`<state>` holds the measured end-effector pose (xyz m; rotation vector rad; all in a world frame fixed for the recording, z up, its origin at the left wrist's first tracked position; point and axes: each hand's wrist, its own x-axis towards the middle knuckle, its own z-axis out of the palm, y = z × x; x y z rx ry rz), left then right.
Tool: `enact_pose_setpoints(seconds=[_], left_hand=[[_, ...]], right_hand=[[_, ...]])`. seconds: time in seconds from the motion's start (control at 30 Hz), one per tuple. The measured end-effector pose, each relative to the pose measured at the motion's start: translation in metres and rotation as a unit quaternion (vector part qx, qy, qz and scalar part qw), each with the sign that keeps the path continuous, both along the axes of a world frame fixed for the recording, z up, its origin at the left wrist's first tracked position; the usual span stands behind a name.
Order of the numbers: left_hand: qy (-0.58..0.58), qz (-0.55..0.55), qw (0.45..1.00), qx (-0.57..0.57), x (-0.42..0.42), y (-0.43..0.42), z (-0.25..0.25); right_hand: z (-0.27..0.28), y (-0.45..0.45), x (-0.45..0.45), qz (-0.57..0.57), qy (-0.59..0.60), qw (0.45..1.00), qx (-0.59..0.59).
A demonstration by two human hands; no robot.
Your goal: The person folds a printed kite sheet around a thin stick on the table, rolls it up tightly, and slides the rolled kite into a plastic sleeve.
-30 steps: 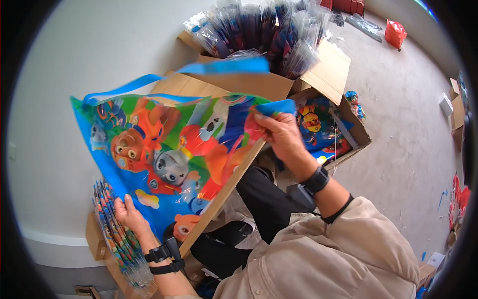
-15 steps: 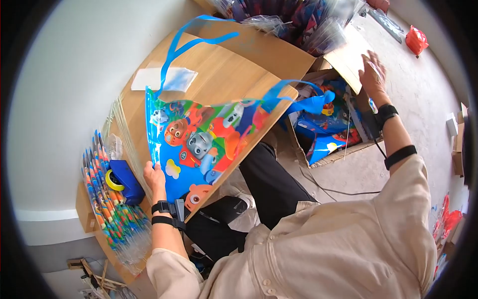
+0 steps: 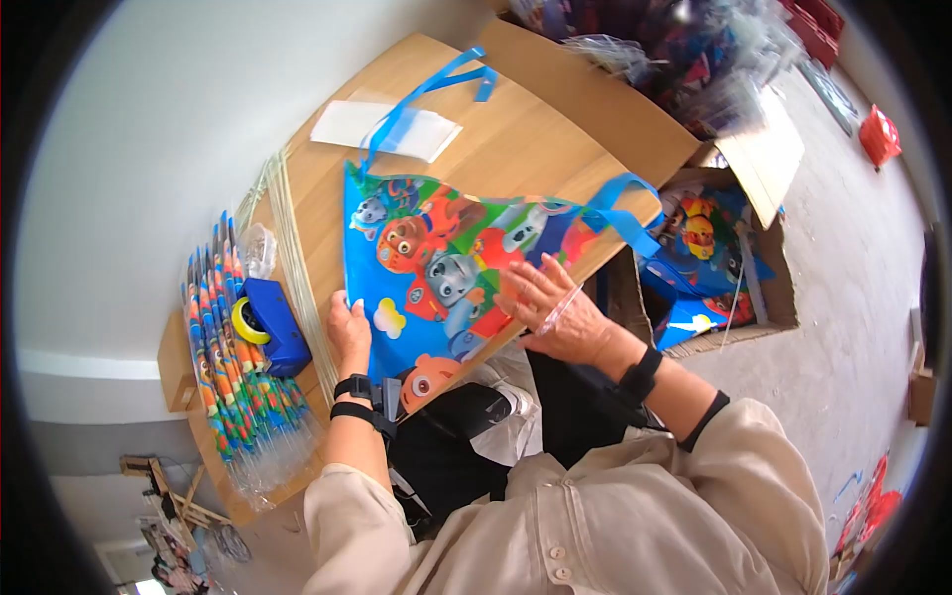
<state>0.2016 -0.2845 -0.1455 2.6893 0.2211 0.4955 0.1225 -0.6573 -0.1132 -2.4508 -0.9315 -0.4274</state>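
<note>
A kite (image 3: 436,268) printed with cartoon puppies on blue and green lies across the wooden table, its blue ribbon tails spreading toward the back and right. At its left edge, my left hand (image 3: 349,332) is closed on the sheet, thumb on top. My right hand (image 3: 560,312) is over the kite's lower right side, fingers spread and stretched out. A thin clear strip (image 3: 557,310) shows against that hand; whether it is held or stuck there I cannot tell. Both wrists wear black straps.
Rolled printed kites (image 3: 233,347) in plastic, a blue tape dispenser (image 3: 276,327) and thin rods (image 3: 297,268) lie along the table's left side. White sheets (image 3: 387,129) are at the back. An open carton (image 3: 783,297) of more printed sheets stands right, near bagged goods (image 3: 684,59).
My right hand has moved from the carton flap on the right to over the kite. My left hand still holds the left edge. The whole view has shifted.
</note>
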Motion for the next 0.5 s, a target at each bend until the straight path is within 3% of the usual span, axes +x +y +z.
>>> enact_pose_setpoints(seconds=[0.1, 0.2, 0.4, 0.5], left_hand=[[-0.048, 0.003, 0.996, 0.069, 0.006, -0.003, 0.002], [0.018, 0.007, 0.99, 0.138, 0.009, -0.007, 0.009], [0.133, 0.09, 0.985, 0.056, 0.028, -0.01, 0.011], [0.109, 0.115, 0.985, 0.063, 0.034, -0.012, 0.01]], right_hand=[[-0.013, 0.021, 0.001, 0.009, 0.003, 1.0, -0.012], [-0.017, 0.023, 0.001, -0.042, 0.053, 0.996, -0.053], [-0.016, 0.025, 0.002, -0.046, 0.069, 0.995, -0.056], [-0.012, 0.023, 0.002, -0.044, 0.072, 0.995, -0.059]])
